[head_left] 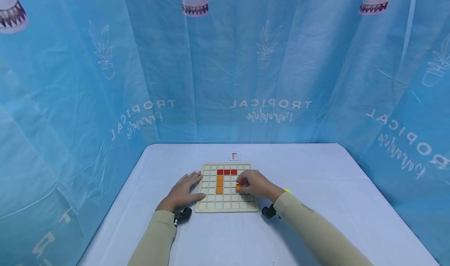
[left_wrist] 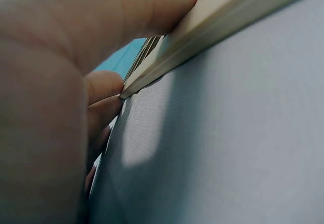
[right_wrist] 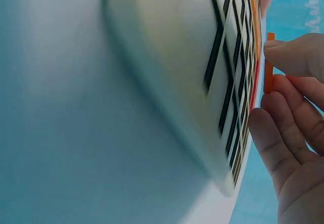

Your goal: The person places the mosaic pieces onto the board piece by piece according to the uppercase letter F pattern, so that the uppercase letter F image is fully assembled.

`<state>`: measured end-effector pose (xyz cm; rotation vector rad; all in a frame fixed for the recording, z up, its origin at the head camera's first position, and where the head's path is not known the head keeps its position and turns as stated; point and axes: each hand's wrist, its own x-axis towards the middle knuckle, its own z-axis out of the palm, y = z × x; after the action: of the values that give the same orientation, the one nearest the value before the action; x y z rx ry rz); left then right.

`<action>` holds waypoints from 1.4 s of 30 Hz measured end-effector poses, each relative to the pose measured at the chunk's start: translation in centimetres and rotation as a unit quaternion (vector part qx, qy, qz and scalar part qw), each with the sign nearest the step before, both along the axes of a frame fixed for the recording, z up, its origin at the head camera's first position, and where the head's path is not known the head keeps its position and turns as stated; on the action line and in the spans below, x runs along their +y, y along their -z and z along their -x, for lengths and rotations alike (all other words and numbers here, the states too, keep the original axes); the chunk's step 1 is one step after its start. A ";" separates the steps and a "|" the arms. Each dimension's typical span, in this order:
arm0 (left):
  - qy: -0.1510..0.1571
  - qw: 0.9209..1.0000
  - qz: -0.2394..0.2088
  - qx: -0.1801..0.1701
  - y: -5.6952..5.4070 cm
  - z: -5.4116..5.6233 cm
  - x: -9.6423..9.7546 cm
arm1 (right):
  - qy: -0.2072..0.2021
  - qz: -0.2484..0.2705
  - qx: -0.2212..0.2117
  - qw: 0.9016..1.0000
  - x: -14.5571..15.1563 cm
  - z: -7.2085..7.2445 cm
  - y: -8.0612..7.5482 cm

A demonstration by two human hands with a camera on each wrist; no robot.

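A pale square grid board point(head_left: 226, 210) lies on the table. Three red tiles point(head_left: 227, 172) form a row near its far side, and orange tiles point(head_left: 219, 184) run in a column below the leftmost red one. My right hand point(head_left: 258, 183) pinches a single orange tile point(right_wrist: 269, 72) between thumb and fingers, over the right part of the grid. In the right wrist view that tile is on edge, apart from the board surface. My left hand point(head_left: 183, 191) rests at the board's left edge, fingers extended, with the thumb point(left_wrist: 172, 8) touching the rim.
A small printed card point(head_left: 234, 156) with a coloured grid pattern lies behind the board. The white table point(head_left: 299, 164) is bordered by blue printed curtains point(head_left: 225, 78) at the back and both sides. Each wrist carries a black camera point(head_left: 183, 214).
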<state>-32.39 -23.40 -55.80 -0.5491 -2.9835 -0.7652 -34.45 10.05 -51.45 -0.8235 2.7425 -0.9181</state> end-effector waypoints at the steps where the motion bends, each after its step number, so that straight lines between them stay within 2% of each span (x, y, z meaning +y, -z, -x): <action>1: 0.001 1.000 0.001 -0.001 0.0 0.0 0.0 | -0.006 0.000 0.001 1.000 -0.3 -0.1 0.0; 8: 0.005 1.000 0.000 -0.002 -0.3 -0.1 0.0 | -0.049 0.000 0.008 0.999 -2.7 -0.7 0.2; 14: 0.008 1.000 0.000 -0.006 -0.3 0.0 0.0 | -0.068 0.002 -0.002 0.998 -4.3 -1.2 0.1; 19: 0.006 1.000 -0.004 -0.007 -0.3 0.0 0.0 | -0.099 -0.017 0.034 0.994 -5.2 -1.3 0.3; 22: 0.003 1.000 -0.002 -0.008 -0.3 0.1 0.0 | -0.109 -0.022 0.043 0.993 -5.7 -1.4 0.3; 34: 0.005 1.000 0.003 -0.011 -0.3 0.1 0.0 | -0.094 -0.023 0.015 0.995 -6.9 -1.9 0.4; 42: 0.006 1.000 -0.001 -0.012 -0.4 0.2 -0.1 | -0.087 -0.035 0.042 0.995 -7.0 -1.8 0.9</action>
<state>-32.57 -23.47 -55.42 -0.5636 -3.0028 -0.7813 -32.67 3.06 -52.35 -1.0902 2.7004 -0.7660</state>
